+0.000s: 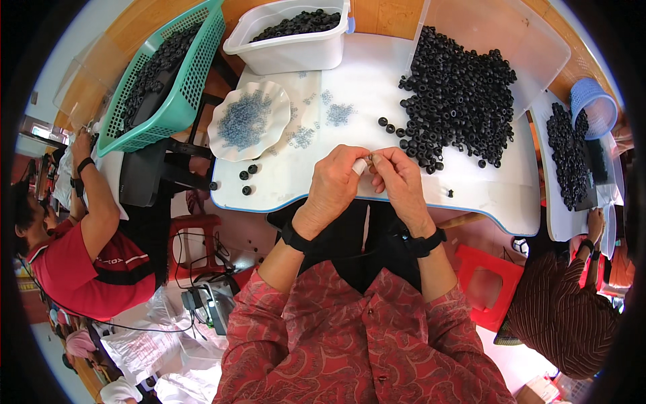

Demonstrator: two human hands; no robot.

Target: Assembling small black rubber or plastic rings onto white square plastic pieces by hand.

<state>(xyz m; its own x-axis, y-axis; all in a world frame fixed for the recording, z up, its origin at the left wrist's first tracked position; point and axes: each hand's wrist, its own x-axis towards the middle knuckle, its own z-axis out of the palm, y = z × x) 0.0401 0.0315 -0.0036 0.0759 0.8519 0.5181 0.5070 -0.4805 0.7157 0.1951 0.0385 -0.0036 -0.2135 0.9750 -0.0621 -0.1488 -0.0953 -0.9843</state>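
Note:
My left hand (331,185) and my right hand (404,185) meet at the table's near edge, fingertips pinched together. Whatever lies between them is too small and too covered to name. A white wrap or cap (360,166) shows at a left fingertip. Just beyond my right hand spreads a large heap of black round parts with holes (457,101). Left of my hands, a white wavy-rimmed plate (219,140) holds a mound of small clear bluish rings (243,120). More such rings (340,114) lie loose on the white tabletop (367,74).
A white tub (289,59) and a green basket (192,84) hold more black parts. A clear bin (498,40) lies tipped behind the heap. Several loose black parts (243,176) sit near the left edge. Co-workers sit at left (87,262) and right (562,316); a red stool (488,279) stands nearby.

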